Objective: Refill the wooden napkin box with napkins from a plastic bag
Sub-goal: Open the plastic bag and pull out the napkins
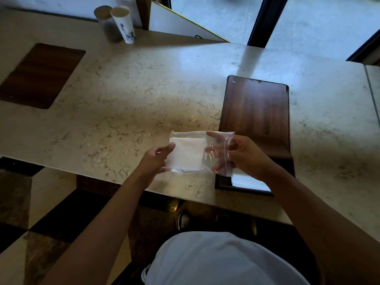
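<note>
A clear plastic bag [216,159] is held above the counter's near edge, with a stack of white napkins [186,154] inside its left half. My left hand [154,159] grips the bag's left end around the napkins. My right hand [242,157] holds the bag's right end, its fingers showing through the clear plastic. The dark wooden napkin box [257,112] lies on the counter just right of the bag, partly under my right hand. White napkins [246,181] show in the box's open near end.
The marble counter [133,103] has a dark wooden inset panel [39,75] at the far left. Two tall paper cups [123,23] stand at the back. The counter's near edge runs just below my hands, with checkered floor beneath.
</note>
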The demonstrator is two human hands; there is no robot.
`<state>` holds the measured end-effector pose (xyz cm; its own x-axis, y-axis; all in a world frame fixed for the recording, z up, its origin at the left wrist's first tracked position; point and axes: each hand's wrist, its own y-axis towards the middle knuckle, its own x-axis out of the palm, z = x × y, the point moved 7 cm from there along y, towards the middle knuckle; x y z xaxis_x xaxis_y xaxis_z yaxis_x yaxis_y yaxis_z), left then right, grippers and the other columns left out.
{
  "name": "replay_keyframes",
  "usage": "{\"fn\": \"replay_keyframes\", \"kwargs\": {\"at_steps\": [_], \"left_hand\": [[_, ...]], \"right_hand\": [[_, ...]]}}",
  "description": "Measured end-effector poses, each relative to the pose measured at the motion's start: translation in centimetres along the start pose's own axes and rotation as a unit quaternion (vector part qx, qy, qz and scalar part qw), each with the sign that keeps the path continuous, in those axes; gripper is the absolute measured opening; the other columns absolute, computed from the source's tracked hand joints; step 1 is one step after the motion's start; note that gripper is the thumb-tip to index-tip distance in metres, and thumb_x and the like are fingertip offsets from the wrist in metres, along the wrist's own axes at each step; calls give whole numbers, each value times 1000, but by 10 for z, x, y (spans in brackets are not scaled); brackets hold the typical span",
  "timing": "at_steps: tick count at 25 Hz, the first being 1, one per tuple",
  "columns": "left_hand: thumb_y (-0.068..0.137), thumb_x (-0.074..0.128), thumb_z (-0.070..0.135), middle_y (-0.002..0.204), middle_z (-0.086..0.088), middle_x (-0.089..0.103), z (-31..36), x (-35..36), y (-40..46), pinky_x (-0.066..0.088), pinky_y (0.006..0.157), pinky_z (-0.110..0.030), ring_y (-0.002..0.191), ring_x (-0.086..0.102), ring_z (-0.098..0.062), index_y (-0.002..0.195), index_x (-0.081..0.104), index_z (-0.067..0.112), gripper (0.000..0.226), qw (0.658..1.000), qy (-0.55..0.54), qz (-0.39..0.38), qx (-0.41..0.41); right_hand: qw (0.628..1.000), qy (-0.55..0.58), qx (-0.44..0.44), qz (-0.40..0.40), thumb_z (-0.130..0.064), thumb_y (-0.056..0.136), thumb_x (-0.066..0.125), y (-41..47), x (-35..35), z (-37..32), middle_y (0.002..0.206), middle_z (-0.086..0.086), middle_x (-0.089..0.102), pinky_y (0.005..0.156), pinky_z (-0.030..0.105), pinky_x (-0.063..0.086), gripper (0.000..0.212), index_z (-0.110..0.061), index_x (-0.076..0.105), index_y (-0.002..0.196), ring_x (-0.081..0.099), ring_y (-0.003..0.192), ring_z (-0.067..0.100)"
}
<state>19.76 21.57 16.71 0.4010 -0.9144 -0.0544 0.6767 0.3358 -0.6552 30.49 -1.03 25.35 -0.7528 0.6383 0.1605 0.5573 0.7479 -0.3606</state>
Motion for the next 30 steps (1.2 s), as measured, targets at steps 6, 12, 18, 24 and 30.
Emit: {"fn": "replay_keyframes", "kwargs": {"at_steps": [6, 12, 18, 24, 30], "left_hand": [[75, 85, 23, 123, -20, 71, 0, 35, -19, 61, 80, -50, 110, 70, -39, 123, 69, 10, 53, 959, -195, -206, -23], [75, 76, 6, 104, -15, 76, 7, 37, -21, 63, 66, -44, 91, 75, -30, 108, 74, 11, 33, 968, -196, -156, 0], [74, 78, 6, 108, -16, 75, 9, 41, -25, 62, 70, -46, 95, 74, -33, 109, 75, 12, 35, 968, -187, -169, 4], [76, 78, 4, 113, -18, 75, 12, 52, -28, 61, 76, -47, 100, 73, -33, 109, 76, 10, 34, 964, -184, -191, 19], [72, 85, 7, 117, -23, 73, 17, 55, -29, 61, 78, -45, 106, 72, -37, 116, 72, 3, 46, 969, -140, -202, 36]], "right_hand": [[999, 14, -36, 1, -10, 87, 70, -13, -2, -2, 120, 8, 74, 62, 36, 64, 36, -22, 72, 121, 73, 69, 25], [994, -34, -24, 100, -18, 78, 77, -15, -20, 8, 95, 18, 78, 73, 42, 65, 28, -5, 75, 103, 74, 81, 36], [998, -14, 54, 19, -25, 77, 73, -9, -10, 16, 84, 13, 76, 68, 27, 60, 18, -12, 80, 88, 74, 75, 21], [999, -30, 24, -29, -44, 76, 84, -8, 4, 22, 78, -6, 77, 59, 20, 56, 18, -27, 79, 79, 74, 70, 7], [998, -52, -4, 32, -32, 74, 87, 0, 6, 26, 83, 2, 76, 77, 36, 58, 11, -27, 78, 78, 73, 80, 20]]}}
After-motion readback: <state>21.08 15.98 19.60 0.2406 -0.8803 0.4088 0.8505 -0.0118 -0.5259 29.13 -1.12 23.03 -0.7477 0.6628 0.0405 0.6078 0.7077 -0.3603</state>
